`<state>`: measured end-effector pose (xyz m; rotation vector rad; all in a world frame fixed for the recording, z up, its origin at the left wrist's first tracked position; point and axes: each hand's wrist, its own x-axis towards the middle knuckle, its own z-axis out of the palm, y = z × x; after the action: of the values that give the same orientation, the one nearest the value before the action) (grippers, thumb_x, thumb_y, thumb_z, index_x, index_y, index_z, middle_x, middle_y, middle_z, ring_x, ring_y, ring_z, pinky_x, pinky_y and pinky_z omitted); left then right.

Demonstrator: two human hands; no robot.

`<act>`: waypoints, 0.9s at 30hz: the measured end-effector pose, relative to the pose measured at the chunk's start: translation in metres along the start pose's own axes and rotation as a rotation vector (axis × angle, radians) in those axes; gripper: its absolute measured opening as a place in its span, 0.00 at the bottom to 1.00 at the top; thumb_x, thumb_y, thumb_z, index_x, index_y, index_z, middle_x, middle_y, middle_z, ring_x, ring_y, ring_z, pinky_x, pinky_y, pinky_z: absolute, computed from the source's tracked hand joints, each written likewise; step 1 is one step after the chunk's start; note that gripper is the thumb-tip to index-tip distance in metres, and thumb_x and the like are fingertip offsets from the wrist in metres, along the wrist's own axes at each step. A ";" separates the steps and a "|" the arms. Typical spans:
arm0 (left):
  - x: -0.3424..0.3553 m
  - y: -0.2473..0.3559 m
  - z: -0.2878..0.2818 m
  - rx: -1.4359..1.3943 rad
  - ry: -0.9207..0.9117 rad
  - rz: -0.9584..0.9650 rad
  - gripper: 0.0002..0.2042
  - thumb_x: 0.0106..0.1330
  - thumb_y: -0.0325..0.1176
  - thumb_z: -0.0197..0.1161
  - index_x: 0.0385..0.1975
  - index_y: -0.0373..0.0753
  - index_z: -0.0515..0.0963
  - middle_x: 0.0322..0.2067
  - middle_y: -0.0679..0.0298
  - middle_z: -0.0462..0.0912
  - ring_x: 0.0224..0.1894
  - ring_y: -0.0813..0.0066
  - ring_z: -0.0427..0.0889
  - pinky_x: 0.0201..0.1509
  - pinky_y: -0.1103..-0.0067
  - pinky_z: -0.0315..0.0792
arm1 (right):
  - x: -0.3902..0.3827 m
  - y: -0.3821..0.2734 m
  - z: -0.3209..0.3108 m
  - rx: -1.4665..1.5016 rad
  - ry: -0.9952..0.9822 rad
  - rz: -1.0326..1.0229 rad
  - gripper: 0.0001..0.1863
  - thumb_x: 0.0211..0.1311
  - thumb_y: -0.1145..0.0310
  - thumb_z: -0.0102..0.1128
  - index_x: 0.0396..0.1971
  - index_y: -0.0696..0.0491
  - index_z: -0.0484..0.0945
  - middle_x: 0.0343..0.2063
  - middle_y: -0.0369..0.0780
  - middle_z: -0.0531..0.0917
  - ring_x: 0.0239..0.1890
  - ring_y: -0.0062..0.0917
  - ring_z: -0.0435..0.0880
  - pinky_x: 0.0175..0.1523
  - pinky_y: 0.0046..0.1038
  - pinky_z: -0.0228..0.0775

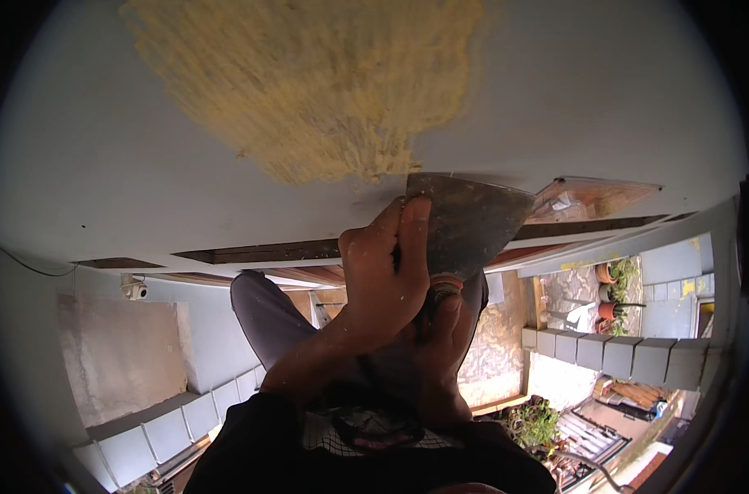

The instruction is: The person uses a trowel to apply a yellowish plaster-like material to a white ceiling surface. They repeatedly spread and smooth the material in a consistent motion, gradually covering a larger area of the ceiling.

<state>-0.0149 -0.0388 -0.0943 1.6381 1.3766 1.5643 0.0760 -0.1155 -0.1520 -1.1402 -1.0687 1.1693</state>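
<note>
A wide putty knife (477, 218) has its dark, speckled metal blade up against a pale painted surface (588, 99). The blade's edge lies at the lower right end of a streaky yellow patch (325, 82) on that surface. Low on the tool, my right hand (444, 346) is closed around the handle, which is partly hidden. My left hand (379, 267) is closed too, its fingers pressed at the left side of the blade. Small pale crumbs dot the left hand and forearm.
Narrow openings (259, 251) run along the surface's lower border, with a clear reddish panel (597, 198) at right. A white camera (133, 286) sits at left. Far below lie block-topped walls (605, 354), potted plants (609, 311) and a leafy bush (535, 421).
</note>
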 end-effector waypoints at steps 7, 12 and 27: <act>-0.003 0.002 0.011 -0.046 0.037 -0.039 0.21 0.76 0.36 0.49 0.17 0.35 0.64 0.11 0.72 0.58 0.17 0.88 0.53 0.18 0.78 0.48 | 0.003 -0.001 0.003 0.059 0.060 -0.001 0.29 0.75 0.47 0.35 0.30 0.58 0.72 0.19 0.35 0.72 0.18 0.15 0.69 0.24 0.19 0.58; -0.007 0.004 0.006 -0.038 -0.003 -0.094 0.21 0.77 0.36 0.48 0.17 0.37 0.65 0.12 0.73 0.58 0.17 0.89 0.53 0.18 0.79 0.47 | 0.011 -0.008 0.000 0.151 -0.006 -0.007 0.28 0.75 0.48 0.34 0.29 0.58 0.72 0.19 0.36 0.72 0.18 0.15 0.68 0.23 0.19 0.56; 0.008 0.013 -0.002 -0.015 -0.017 -0.069 0.11 0.71 0.28 0.56 0.26 0.30 0.76 0.11 0.59 0.67 0.12 0.80 0.64 0.17 0.78 0.57 | 0.010 -0.021 0.003 0.102 -0.003 0.044 0.30 0.74 0.43 0.36 0.36 0.59 0.71 0.20 0.35 0.73 0.18 0.14 0.69 0.21 0.17 0.54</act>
<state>-0.0139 -0.0368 -0.0786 1.5745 1.3947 1.5141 0.0764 -0.1059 -0.1309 -1.0870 -0.9796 1.2465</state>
